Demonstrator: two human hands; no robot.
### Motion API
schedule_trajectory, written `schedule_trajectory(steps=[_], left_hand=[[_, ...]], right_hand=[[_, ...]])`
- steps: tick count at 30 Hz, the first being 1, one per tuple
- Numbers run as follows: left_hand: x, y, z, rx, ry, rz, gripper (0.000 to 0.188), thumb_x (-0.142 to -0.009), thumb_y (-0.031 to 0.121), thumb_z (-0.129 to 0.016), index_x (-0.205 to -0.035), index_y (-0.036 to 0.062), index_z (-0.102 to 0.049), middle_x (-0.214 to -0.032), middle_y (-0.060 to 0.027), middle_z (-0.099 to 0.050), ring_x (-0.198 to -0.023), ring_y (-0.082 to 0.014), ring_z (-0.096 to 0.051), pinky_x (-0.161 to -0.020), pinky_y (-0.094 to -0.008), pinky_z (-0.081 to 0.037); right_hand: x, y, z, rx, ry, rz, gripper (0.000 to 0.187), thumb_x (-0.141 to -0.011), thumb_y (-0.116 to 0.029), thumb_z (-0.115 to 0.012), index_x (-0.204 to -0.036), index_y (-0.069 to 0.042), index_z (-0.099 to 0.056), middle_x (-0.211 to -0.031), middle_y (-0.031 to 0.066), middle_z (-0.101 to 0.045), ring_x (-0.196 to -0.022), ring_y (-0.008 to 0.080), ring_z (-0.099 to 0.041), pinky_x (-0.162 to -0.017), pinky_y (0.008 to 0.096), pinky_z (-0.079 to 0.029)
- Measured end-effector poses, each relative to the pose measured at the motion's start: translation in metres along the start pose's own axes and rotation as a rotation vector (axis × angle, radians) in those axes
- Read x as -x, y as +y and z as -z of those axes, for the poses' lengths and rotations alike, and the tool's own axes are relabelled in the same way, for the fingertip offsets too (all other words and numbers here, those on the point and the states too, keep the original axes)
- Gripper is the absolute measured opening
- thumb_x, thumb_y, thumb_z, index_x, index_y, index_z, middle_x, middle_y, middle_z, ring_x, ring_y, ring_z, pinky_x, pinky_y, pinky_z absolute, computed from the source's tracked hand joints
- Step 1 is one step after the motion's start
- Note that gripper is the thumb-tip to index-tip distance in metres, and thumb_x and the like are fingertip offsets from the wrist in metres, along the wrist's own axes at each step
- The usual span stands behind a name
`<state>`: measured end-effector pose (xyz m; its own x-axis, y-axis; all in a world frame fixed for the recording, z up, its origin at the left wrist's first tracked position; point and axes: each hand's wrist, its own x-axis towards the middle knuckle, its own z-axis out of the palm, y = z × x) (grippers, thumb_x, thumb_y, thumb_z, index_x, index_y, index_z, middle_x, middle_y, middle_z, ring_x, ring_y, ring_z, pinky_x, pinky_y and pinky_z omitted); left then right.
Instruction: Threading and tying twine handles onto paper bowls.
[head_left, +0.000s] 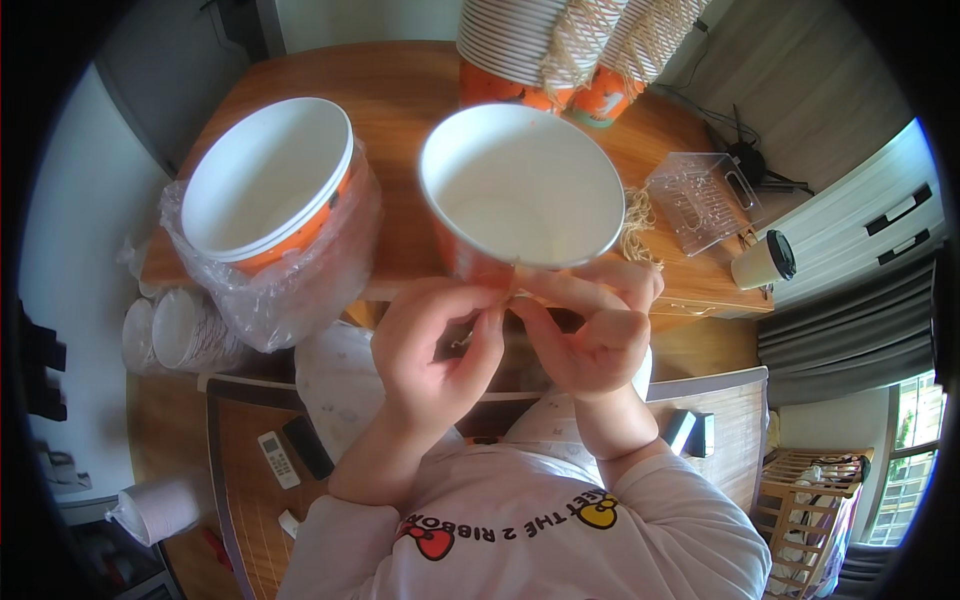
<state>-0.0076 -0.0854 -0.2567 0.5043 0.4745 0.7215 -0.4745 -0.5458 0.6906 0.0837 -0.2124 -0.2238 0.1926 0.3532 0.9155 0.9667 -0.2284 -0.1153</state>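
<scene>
The left hand (408,345) and the right hand (600,345) meet in the middle, and each one pinches with thumb and forefinger on a thin pale cord (514,294); most of this cord is hidden by the fingers. Directly above the fingertips is a paper bucket (520,190), white inside and orange outside, which stands upright near the front edge of the wooden table (385,100). Whether the fingers touch its wall, I cannot tell. To the right of the bucket lies a bundle of cords (637,228), then a clear plastic box (703,205) and a cup with black lid (763,262). To the left, nested buckets (265,180) lean in a transparent plastic bag (290,305). Behind, two tall bucket stacks (510,45) carry pale cords over their sides.
</scene>
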Motion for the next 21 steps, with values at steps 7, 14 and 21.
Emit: schedule_trajectory(steps=[7, 14, 21], left_hand=[[0.003, 0.002, 0.001, 0.224, -0.075, 0.182, 0.008, -0.091, -0.002, -0.066, -0.098, -0.0069, -0.065, -0.096, -0.0088, -0.067, -0.081, -0.0097, -0.063, -0.072, -0.0214, -0.051], [0.002, 0.001, 0.003, -0.002, -0.081, 0.015, 0.009, -0.088, -0.005, -0.066, -0.097, -0.0061, -0.067, -0.095, -0.0106, -0.068, -0.081, -0.0125, -0.065, -0.071, -0.0234, -0.053], [-0.001, 0.005, 0.002, -0.129, -0.07, -0.028, 0.012, -0.082, -0.008, -0.068, -0.094, -0.0041, -0.068, -0.09, -0.0117, -0.068, -0.078, -0.0172, -0.065, -0.069, -0.0248, -0.054]], right_hand=[[0.003, 0.0, 0.001, 0.092, -0.015, 0.046, 0.045, -0.068, -0.014, -0.087, -0.09, -0.017, -0.048, -0.095, -0.0115, -0.075, -0.086, 0.0113, -0.058, -0.081, 0.0324, -0.029], [0.001, -0.004, 0.005, 0.088, -0.036, 0.045, 0.046, -0.067, -0.013, -0.086, -0.089, -0.017, -0.046, -0.097, -0.0098, -0.076, -0.087, 0.0123, -0.058, -0.081, 0.032, -0.028], [0.001, -0.002, 0.004, 0.048, -0.023, 0.064, 0.047, -0.067, -0.009, -0.084, -0.087, -0.017, -0.042, -0.098, -0.0072, -0.076, -0.085, 0.0127, -0.058, -0.08, 0.0323, -0.029]])
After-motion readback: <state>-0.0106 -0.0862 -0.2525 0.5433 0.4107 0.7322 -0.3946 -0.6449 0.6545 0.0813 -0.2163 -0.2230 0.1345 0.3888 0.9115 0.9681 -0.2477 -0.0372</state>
